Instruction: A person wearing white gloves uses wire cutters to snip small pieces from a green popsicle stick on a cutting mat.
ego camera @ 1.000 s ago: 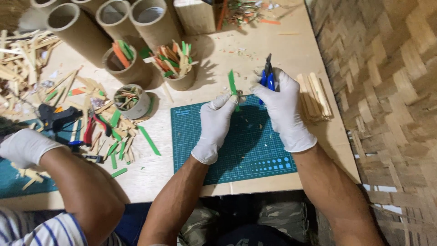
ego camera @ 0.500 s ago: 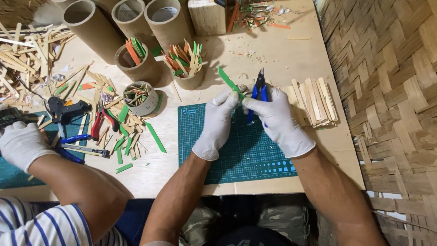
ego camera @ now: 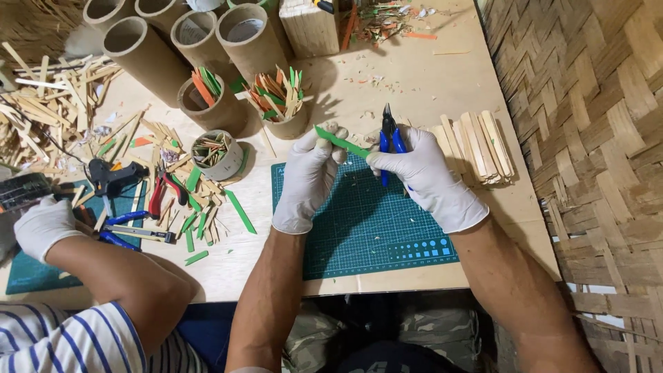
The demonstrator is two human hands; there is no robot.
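Note:
Both my hands wear white gloves and work over a green cutting mat (ego camera: 366, 228). My left hand (ego camera: 309, 176) pinches one end of a flat green stick (ego camera: 340, 142). My right hand (ego camera: 427, 176) touches the stick's other end with its fingertips and also grips blue-handled cutters (ego camera: 389, 141), whose jaws point away from me. The stick lies slanted between the two hands, above the mat's far edge.
A stack of plain wooden sticks (ego camera: 480, 146) lies right of my right hand. Cardboard tubes (ego camera: 245, 34) and cups of coloured sticks (ego camera: 280, 100) stand behind. At the left, another person's gloved hand (ego camera: 43, 224) rests among pliers (ego camera: 166, 193), a glue gun (ego camera: 110, 178) and scattered sticks.
My hands have drawn slightly toward me over the mat, with the green stick now tilted flatter between them. The other person's hand stays at the left.

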